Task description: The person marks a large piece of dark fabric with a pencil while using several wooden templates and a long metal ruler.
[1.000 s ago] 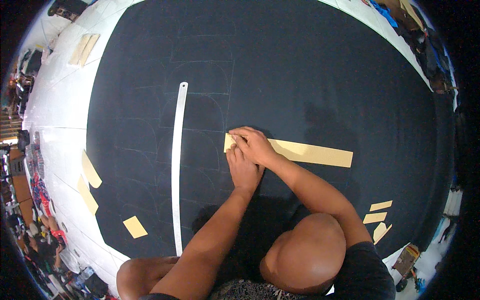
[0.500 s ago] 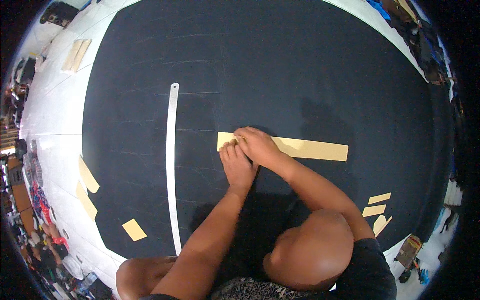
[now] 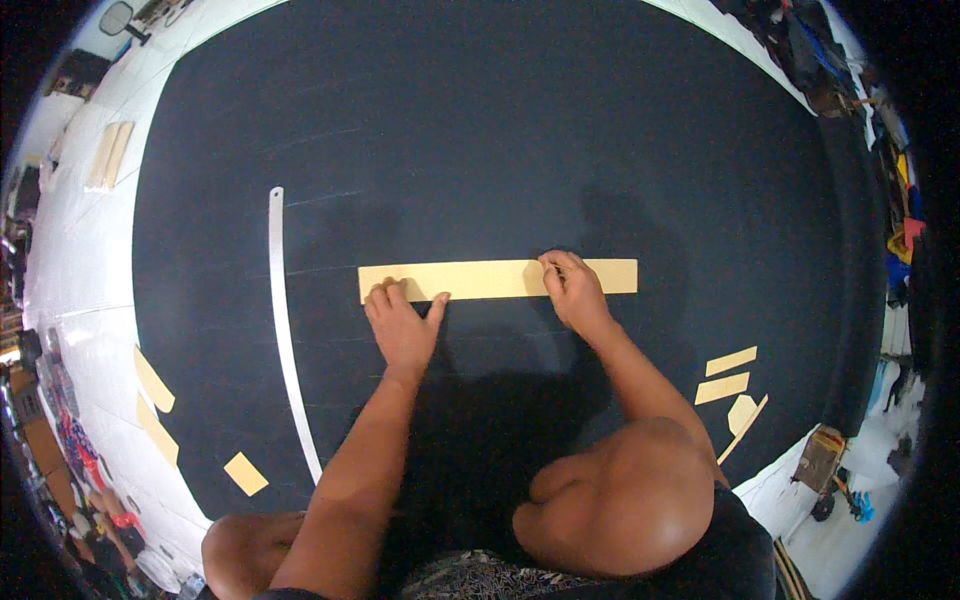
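Observation:
A long yellow cardboard strip (image 3: 470,280) lies across the black fabric (image 3: 480,130). My left hand (image 3: 403,325) presses on the strip's left part, fingers on its surface and thumb spread at the lower edge. Farther right, my right hand (image 3: 577,292) is closed in a pinch, its fingertips at the strip's upper edge. Whatever sits in that pinch is too small and hidden to name. Left of the strip lies a long metal ruler (image 3: 281,310), touched by neither hand. Thin pale lines mark the fabric near the ruler and the strip.
Yellow card pieces lie around: a rectangle (image 3: 246,474) at the lower left, two longer pieces (image 3: 155,380) on the left fabric edge, and several small ones (image 3: 722,388) at the right. White floor (image 3: 80,260) borders the fabric. A small box-like object (image 3: 822,458) stands lower right.
My right hand has moved rightward along the strip, away from my left hand; before, both were together near its left end. My left thumb now shows spread. The whole view has shifted.

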`<state>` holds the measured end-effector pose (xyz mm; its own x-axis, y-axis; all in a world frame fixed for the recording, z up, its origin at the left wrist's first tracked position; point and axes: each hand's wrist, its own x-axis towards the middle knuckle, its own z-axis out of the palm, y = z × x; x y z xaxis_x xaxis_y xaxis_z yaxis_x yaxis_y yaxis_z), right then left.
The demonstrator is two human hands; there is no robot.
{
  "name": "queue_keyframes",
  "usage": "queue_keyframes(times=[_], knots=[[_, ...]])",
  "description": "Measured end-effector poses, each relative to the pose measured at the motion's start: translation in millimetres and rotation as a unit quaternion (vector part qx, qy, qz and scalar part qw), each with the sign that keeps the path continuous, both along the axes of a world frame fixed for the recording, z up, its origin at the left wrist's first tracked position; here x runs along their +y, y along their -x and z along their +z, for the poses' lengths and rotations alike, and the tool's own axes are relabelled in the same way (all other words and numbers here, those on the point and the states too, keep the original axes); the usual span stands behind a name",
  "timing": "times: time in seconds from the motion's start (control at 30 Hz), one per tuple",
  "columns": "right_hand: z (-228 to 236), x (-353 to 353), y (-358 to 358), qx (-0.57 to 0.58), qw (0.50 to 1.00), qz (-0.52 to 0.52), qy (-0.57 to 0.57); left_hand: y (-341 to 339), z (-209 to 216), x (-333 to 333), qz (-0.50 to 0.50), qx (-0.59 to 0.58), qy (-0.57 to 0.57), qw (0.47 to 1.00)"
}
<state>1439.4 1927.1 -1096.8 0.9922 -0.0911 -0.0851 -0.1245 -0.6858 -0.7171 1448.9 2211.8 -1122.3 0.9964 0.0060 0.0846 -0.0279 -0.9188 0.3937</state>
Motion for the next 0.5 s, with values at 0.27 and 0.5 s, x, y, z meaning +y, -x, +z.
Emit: queue_keyframes(times=[0.27, 0.5], knots=[[0.9, -56.2, 18.3, -0.005, 0.998, -0.058, -0.019, -3.1, 6.4, -3.6, 0.003, 0.034, -0.014, 0.999], [-1.0, -55.5, 13.5, -0.018, 0.999, -0.032, -0.020, -8.3, 28.8, -38.7, -0.046, -0.085, -0.071, 0.993]])
